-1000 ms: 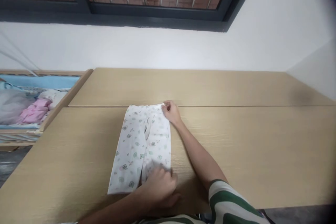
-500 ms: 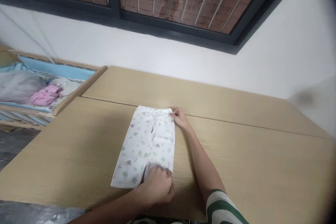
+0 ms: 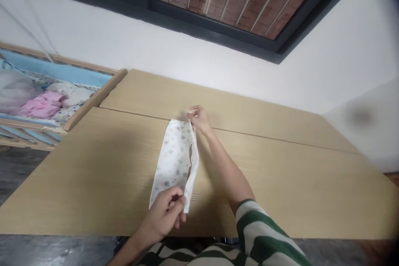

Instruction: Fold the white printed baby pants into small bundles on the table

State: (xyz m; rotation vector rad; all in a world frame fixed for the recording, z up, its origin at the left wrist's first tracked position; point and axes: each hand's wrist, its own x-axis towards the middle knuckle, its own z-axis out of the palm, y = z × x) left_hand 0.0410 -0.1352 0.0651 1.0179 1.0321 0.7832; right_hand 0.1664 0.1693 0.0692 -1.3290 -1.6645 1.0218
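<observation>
Pinching printed baby trousers [image 3: 175,162], both hands, seemingly half-lifted.

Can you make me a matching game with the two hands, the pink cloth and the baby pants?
Things:
1. right hand
2. left hand
3. bright pink crumpled cloth
4. small white patterned baby pants

Places:
A. in the wooden crib beside the table
B. pinching the near end of the pants
C. pinching the far end of the pants
D. on the tan wooden table, one side lifted

Pairs: 1-C, 2-B, 3-A, 4-D
</observation>
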